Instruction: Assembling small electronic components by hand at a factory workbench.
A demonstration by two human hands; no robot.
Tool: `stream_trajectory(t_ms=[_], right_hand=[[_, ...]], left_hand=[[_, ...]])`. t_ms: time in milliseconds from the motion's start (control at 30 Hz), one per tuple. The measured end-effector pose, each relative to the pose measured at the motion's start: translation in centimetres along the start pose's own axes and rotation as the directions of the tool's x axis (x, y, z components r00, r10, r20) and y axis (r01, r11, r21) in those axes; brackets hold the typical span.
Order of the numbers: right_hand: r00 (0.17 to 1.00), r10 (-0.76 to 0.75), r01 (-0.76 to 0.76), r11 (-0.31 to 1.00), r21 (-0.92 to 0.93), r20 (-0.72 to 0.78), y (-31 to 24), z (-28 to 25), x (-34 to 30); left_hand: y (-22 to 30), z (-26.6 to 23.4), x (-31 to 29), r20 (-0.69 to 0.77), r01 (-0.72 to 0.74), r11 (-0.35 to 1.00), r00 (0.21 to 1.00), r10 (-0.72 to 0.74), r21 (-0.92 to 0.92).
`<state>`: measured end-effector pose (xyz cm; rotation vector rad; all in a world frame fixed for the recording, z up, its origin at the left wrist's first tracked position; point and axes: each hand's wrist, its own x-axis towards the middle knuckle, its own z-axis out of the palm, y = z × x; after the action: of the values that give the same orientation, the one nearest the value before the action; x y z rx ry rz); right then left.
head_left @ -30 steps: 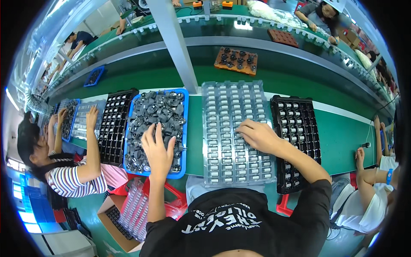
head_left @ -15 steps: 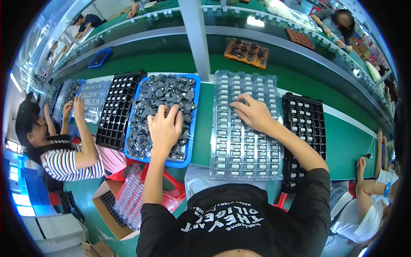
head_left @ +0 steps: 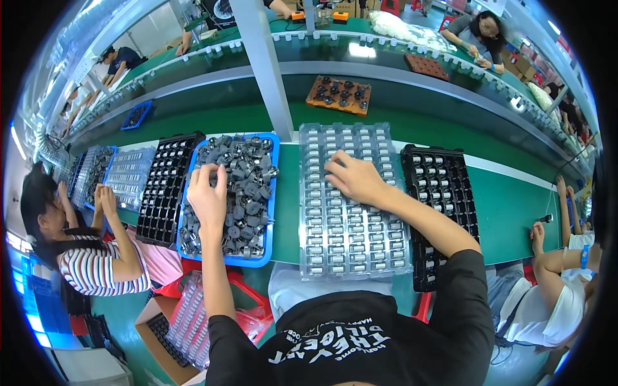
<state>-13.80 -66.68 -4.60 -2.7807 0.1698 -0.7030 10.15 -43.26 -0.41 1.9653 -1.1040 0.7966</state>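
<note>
My left hand (head_left: pixel 207 196) is over the left part of a blue tray (head_left: pixel 275 186), which is heaped with dark grey round parts with metal pieces (head_left: pixel 248 190). Its fingers bend down toward the heap, with the thumb apart from them and nothing visible between. To the right, my right hand (head_left: pixel 356 178) is low over a clear plastic tray (head_left: pixel 309 273) with rows of small silver cylinders (head_left: pixel 336 239) in its pockets. Thumb and fingers draw together at a pocket in the tray's upper middle; whatever they grip is hidden.
Black pocketed trays (head_left: pixel 444 183) (head_left: pixel 168 174) flank the work on both sides. Across the bench rests an orange-brown block (head_left: pixel 338 95) with dark parts. A metal post (head_left: pixel 264 71) rises beyond the trays. A co-worker in a striped shirt (head_left: pixel 103 264) sits at left.
The view has shifted, so the trays appear farther left and lower. My left hand has moved leftward across the blue tray. My right hand remains over the clear tray, slightly farther left within it.
</note>
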Motion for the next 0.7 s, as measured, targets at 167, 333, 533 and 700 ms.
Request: stream_trajectory(t_ms=[167,333,533,700], right_hand=[[0.985,-0.009,-0.013,0.992,0.123,0.171,2.5,-1.1,2.1],[0.970,-0.085,0.050,0.986,0.156,0.226,3.1,-1.8,3.3],[0.977,-0.139,0.109,0.977,0.185,0.163,2.8,-0.6,3.7],[0.951,0.251,-0.308,0.765,0.566,0.179,-3.4,-3.8,2.6]], left_hand=[[5.2,-2.1,-2.4,0.235,0.532,0.637,0.837,-0.494,-0.557],[12.7,0.1,-6.4,0.664,0.703,-0.037,0.651,-0.367,-0.710],[14.8,0.4,-6.9,0.723,0.664,-0.288,0.657,-0.216,-0.690],[15.0,-0.2,-8.3,0.560,0.594,-0.011,0.752,-0.347,-0.804]])
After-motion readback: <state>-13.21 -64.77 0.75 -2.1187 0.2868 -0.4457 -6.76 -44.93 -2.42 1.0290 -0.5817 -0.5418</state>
